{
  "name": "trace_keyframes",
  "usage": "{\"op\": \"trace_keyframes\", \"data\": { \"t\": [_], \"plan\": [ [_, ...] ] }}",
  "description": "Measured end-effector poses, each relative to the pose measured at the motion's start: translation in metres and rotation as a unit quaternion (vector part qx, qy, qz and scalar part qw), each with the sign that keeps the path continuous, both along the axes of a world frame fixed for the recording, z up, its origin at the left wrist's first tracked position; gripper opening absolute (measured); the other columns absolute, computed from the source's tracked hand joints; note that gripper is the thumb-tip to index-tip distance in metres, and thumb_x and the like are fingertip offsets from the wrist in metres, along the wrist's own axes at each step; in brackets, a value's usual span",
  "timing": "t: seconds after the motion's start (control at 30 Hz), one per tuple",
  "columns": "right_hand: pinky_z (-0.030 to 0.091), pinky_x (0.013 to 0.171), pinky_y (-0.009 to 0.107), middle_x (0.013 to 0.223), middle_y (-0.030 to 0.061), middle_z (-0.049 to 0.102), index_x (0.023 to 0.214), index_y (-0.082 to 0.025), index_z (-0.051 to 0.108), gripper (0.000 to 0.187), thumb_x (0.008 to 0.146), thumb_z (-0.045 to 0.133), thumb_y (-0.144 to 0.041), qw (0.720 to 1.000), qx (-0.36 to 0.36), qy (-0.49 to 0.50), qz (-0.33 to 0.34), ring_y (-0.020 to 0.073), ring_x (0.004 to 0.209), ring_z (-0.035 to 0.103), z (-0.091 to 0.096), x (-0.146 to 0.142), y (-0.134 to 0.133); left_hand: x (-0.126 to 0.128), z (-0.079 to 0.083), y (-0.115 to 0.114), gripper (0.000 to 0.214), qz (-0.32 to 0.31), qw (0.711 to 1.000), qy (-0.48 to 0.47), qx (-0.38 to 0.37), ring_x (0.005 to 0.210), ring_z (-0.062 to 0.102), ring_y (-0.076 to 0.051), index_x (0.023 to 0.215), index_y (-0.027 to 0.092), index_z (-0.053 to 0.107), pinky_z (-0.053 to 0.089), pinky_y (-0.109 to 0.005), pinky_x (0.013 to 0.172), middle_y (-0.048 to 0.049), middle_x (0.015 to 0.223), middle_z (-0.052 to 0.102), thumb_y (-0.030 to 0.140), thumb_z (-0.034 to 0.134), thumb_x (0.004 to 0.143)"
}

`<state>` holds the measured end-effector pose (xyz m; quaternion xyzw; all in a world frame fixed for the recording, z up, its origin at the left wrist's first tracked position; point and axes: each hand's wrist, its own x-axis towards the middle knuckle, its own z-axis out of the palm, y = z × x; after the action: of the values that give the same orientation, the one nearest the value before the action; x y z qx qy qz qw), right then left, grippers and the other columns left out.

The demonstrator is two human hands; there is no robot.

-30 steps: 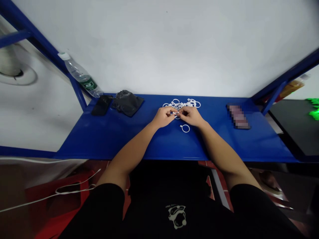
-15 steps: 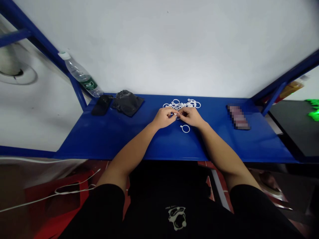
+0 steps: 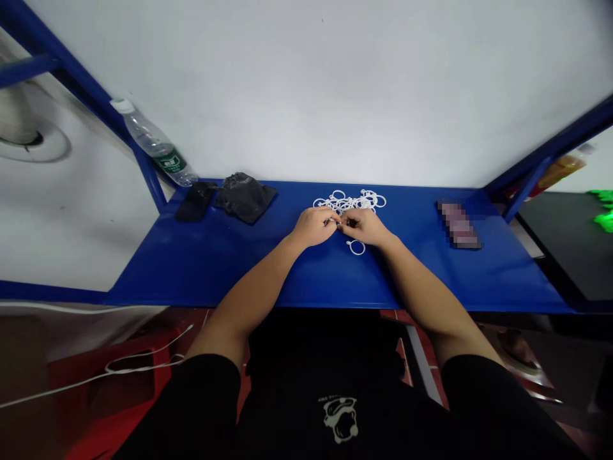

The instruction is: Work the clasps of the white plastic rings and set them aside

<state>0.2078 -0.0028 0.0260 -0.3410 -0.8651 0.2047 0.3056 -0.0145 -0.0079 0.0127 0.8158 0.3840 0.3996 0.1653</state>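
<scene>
Head camera, and here are two bare hands at work, fingertips almost meeting! The left hand [image 3: 316, 225] is nearly closed, thumb and forefinger pinched together on a small white piece [image 3: 332, 221], only a sliver of it peeking out. Opposite, the right hand [image 3: 366, 227] curls inward, thumb and fingers bent with a small hollow between them; whether its tips grip that same piece, I cannot tell.

Just beyond both hands lies the pile of white rings [image 3: 368, 202], thin round hoops, overlapping in a loose tangle, some with a little knob on the rim. And one loose ring [image 3: 364, 248], flat on the blue tabletop [image 3: 325, 275], sits apart from the pile, just on the body side of the right hand, its knob pointing toward the left hand. Well off to the left hand's side: a dark pouch [image 3: 245, 198].
</scene>
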Motion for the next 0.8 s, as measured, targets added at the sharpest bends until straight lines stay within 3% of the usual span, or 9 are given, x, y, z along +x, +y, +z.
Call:
{"op": "trace_keyframes", "data": {
  "t": [0.17,0.27,0.37,0.43,0.57,0.7,0.8],
  "plan": [
    [0.043,0.063,0.029,0.073,0.0008,0.071,0.082,-0.023,0.068,0.024,0.098,0.066,-0.041,1.0,-0.007,-0.001,-0.003,0.0145,0.063,0.058,0.0,0.001,0.0,0.001,-0.002,0.0,0.031,0.006,1.0,0.013,-0.011,0.091,0.076,-0.02,0.093,0.024,0.085,0.061,-0.034,0.089,-0.0028,0.096,0.083,0.006,0.06,0.089],
    [0.044,0.064,0.03,0.075,0.0019,0.073,0.085,-0.023,0.07,0.028,0.101,0.066,-0.045,1.0,0.013,0.009,-0.019,0.0152,0.063,0.059,0.0,0.003,0.001,0.001,0.0,-0.004,0.034,0.023,1.0,-0.005,0.018,0.101,0.076,-0.02,0.105,0.023,0.084,0.061,-0.035,0.095,-0.0056,0.112,0.082,0.004,0.06,0.09],
    [0.044,0.065,0.031,0.077,0.0038,0.074,0.087,-0.022,0.071,0.032,0.103,0.066,-0.049,0.996,0.055,0.025,-0.068,0.0171,0.065,0.061,-0.002,0.006,0.003,0.0,0.004,-0.008,0.036,0.048,0.997,-0.042,0.05,0.104,0.075,-0.02,0.122,0.021,0.08,0.062,-0.033,0.091,-0.0108,0.134,0.075,0.007,0.063,0.094],
    [0.044,0.066,0.032,0.078,0.0051,0.075,0.087,-0.022,0.071,0.035,0.104,0.065,-0.052,0.989,0.085,0.024,-0.115,0.0185,0.067,0.063,-0.003,0.009,0.005,0.001,0.007,-0.011,0.032,0.049,0.995,-0.054,0.064,0.103,0.075,-0.02,0.125,0.02,0.078,0.062,-0.033,0.088,-0.0123,0.134,0.073,0.012,0.065,0.097],
    [0.044,0.065,0.033,0.08,0.0065,0.077,0.091,-0.023,0.075,0.032,0.104,0.066,-0.05,0.975,0.11,0.0,-0.192,0.0208,0.071,0.066,-0.006,0.015,0.011,0.008,0.005,-0.019,0.02,-0.038,0.997,0.008,0.059,0.104,0.075,-0.021,0.115,0.022,0.08,0.061,-0.034,0.089,-0.0085,0.121,0.076,0.022,0.069,0.1],
    [0.046,0.066,0.033,0.083,0.0062,0.08,0.101,-0.023,0.079,0.023,0.1,0.071,-0.044,0.971,0.089,-0.016,-0.223,0.0222,0.071,0.068,-0.01,0.018,0.016,0.019,-0.002,-0.026,0.024,-0.144,0.979,0.14,-0.017,0.104,0.075,-0.022,0.118,0.025,0.081,0.06,-0.034,0.088,-0.0059,0.128,0.075,0.035,0.08,0.096],
    [0.047,0.066,0.034,0.081,0.0056,0.08,0.102,-0.023,0.081,0.021,0.098,0.073,-0.042,0.971,0.069,-0.003,-0.231,0.022,0.07,0.069,-0.011,0.018,0.016,0.023,-0.005,-0.026,0.029,-0.169,0.963,0.199,-0.062,0.106,0.075,-0.023,0.12,0.025,0.081,0.06,-0.035,0.086,-0.006,0.131,0.073,0.038,0.082,0.095]
  ]
}}
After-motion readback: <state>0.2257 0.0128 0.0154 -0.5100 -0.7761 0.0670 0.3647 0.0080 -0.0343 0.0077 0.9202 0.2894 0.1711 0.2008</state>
